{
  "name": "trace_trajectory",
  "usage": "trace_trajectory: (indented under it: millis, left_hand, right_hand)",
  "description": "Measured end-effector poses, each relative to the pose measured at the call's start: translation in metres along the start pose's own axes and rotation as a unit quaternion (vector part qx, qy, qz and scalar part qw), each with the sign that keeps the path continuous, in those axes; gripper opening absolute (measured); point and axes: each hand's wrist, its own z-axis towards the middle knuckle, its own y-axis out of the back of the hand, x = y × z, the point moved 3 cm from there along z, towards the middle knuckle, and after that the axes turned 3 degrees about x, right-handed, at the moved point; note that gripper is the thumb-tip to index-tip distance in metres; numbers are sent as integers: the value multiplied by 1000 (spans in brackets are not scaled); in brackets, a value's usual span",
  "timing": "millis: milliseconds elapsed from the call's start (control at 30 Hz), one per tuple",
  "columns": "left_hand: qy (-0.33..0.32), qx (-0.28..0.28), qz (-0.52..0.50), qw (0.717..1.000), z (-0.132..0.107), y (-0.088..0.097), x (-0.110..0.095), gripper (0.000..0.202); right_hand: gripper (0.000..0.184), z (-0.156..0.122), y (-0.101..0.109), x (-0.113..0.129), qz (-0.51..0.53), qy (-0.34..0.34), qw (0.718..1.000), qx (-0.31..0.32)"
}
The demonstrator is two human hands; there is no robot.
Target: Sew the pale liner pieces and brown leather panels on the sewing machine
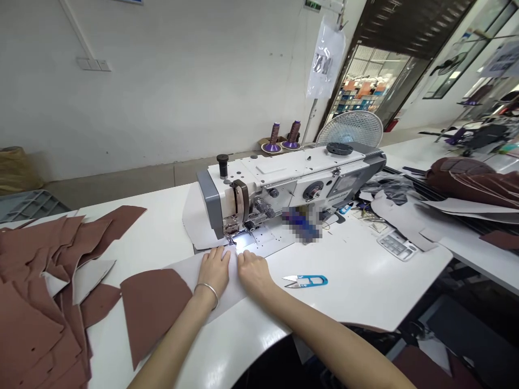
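A pale grey fabric piece lies on the white sewing table, its far edge by the lit needle area of a sewing machine. My left hand, with a bangle at the wrist, rests flat on this piece with its fingers stretched toward the presser foot. Close beside it, my right hand is closed, fingertips curled down at the fabric's edge near the needle. A brown cut panel is left of my left hand. Blue thread snips lie right of my right hand.
Brown cut panels are piled at the left. Two brown thread cones and a fan stand behind the machine. A white compartment tray sits to the right, near paper scraps and a brown bundle.
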Motion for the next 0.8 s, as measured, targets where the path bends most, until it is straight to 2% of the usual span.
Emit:
trace_trajectory:
  millis: [133, 233, 367, 533, 700, 800]
  left_hand:
    - [-15, -63, -31, 997, 0, -11, 6, 35]
    - [-36, -83, -57, 994, -1, -17, 6, 42]
    - [-48, -58, -47, 996, 0, -16, 4, 55]
    - [-28, -28, -44, 998, 3, -11, 2, 49]
    - [-27, -12, -45, 999, 3, -8, 1, 57]
    - [-23, -3, -44, 999, 4, -7, 1, 54]
  right_hand:
    - [21, 6, -8, -1, 4, 31, 998, -47]
    - [20, 8, -14, -4, 10, 18, 998, -63]
    - [19, 8, -19, -5, 11, 19, 998, -66]
    - [19, 8, -20, -4, 16, 22, 997, -66]
    - [22, 6, -15, -3, 31, 22, 999, -38]
    - [23, 5, -12, -2, 32, 28, 999, -33]
